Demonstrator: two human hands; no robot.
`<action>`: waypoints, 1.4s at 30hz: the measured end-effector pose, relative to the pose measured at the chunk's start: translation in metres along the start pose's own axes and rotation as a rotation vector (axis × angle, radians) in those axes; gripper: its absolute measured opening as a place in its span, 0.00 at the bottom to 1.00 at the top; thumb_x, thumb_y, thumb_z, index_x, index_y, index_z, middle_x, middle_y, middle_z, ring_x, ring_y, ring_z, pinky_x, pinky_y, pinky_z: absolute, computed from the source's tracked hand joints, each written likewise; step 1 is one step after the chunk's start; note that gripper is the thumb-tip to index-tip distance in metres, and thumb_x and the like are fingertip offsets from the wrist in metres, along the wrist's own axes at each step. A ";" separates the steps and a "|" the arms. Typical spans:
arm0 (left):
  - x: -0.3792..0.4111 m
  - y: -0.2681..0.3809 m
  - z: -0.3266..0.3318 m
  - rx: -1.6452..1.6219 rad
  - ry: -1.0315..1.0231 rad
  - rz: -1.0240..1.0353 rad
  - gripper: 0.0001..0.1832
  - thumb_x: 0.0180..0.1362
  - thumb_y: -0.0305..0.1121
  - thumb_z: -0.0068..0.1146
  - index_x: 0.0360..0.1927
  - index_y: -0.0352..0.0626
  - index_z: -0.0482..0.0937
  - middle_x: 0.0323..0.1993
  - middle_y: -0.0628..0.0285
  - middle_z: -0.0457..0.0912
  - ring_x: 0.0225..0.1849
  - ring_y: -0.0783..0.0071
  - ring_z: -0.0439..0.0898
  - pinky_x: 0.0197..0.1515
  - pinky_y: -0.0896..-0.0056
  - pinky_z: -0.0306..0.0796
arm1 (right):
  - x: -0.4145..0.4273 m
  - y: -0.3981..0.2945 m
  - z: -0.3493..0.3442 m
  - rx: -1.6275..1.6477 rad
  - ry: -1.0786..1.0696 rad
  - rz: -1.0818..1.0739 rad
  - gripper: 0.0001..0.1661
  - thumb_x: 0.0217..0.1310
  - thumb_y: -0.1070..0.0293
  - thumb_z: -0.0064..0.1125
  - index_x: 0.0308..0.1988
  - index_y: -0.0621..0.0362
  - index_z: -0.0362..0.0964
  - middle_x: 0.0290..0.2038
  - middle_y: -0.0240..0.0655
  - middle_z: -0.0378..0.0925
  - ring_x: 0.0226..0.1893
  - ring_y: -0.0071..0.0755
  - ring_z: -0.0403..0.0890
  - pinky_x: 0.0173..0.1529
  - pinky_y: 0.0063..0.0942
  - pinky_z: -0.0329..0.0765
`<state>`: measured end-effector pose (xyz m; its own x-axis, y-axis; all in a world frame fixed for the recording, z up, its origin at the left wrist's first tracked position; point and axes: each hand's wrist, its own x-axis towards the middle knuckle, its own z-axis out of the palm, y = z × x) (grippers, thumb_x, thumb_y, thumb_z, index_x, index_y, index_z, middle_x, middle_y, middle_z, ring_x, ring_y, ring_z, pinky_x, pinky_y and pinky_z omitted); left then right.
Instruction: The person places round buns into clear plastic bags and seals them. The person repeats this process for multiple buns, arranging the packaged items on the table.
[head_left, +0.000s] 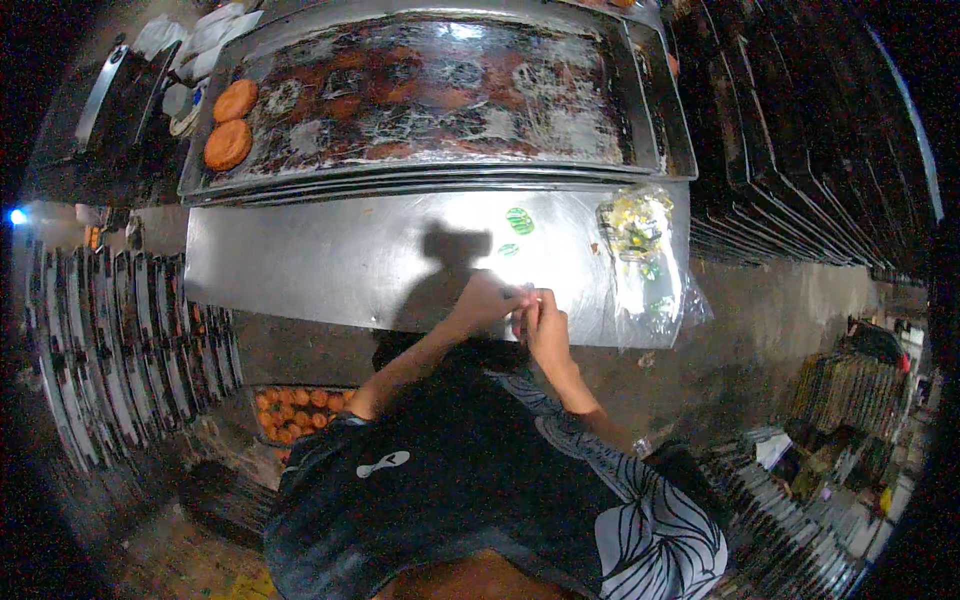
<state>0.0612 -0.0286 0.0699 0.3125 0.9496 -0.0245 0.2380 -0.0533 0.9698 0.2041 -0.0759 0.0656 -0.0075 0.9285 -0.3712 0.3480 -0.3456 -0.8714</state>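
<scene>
My left hand (491, 300) and my right hand (546, 319) meet above the near edge of a metal table (300, 255). Their fingertips pinch something small and pale between them; what it is cannot be told. Just beyond the hands, several small green labels (519, 221) lie flat on the metal. To the right lies a clear plastic bag (645, 247) with many small yellow and green pieces inside. Behind these, a large stained baking tray (435, 176) rests on other trays, with two round orange-brown baked pieces (228, 145) at its left end.
Stacked metal trays (135, 322) stand at the left, and dark tray racks (810, 150) rise at the right. A tray of round baked pieces (296, 409) sits low at the left, beside my body. More stacked trays (780, 510) are at the lower right.
</scene>
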 end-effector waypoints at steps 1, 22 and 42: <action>0.002 0.014 -0.006 0.028 0.035 0.012 0.09 0.40 0.33 0.60 0.24 0.40 0.78 0.21 0.57 0.75 0.22 0.67 0.73 0.28 0.71 0.67 | -0.003 -0.018 -0.001 0.087 -0.022 0.087 0.16 0.62 0.69 0.39 0.49 0.59 0.60 0.16 0.36 0.71 0.12 0.23 0.72 0.13 0.20 0.67; -0.113 0.005 -0.338 -1.097 1.382 0.239 0.22 0.56 0.33 0.47 0.54 0.42 0.59 0.40 0.58 0.68 0.42 0.65 0.69 0.50 0.54 0.64 | 0.253 -0.287 0.393 -0.857 0.220 -0.724 0.38 0.49 0.49 0.54 0.51 0.69 0.59 0.47 0.56 0.67 0.47 0.48 0.71 0.49 0.36 0.68; 0.027 0.079 -0.178 -1.028 0.482 0.170 0.22 0.60 0.38 0.31 0.54 0.34 0.57 0.49 0.56 0.66 0.50 0.69 0.67 0.53 0.69 0.61 | 0.077 -0.259 0.150 0.632 0.183 -0.517 0.41 0.44 0.72 0.62 0.56 0.61 0.49 0.55 0.46 0.57 0.55 0.33 0.60 0.55 0.29 0.63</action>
<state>-0.0752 0.0478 0.1894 -0.1686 0.9857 0.0062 -0.7065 -0.1253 0.6966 -0.0268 0.0642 0.2148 0.1494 0.9795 0.1353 -0.2495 0.1697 -0.9534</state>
